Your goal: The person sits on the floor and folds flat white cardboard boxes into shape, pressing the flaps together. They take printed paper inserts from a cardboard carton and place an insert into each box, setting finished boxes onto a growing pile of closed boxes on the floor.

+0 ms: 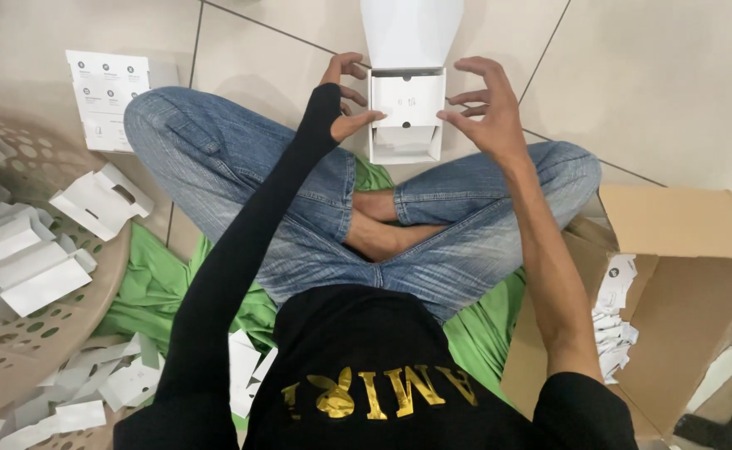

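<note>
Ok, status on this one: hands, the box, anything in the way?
Left hand and right hand both on the small white box, fingertips at its sides. Box open, lid up. Nothing between hands and box; cardboard carton off to the right.

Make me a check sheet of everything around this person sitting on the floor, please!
Surface: pale tiled floor; green cloth under the crossed legs.
Job's things: small white box, lid flap up, white insert inside.
Clutter: tan perforated basket of folded white card pieces; printed white box; brown carton holding small white packets.
Grips: left hand and right hand pinch the box's sides with fingertips.
Cables: nothing seen.
Surroundings: nothing seen beyond the floor.
</note>
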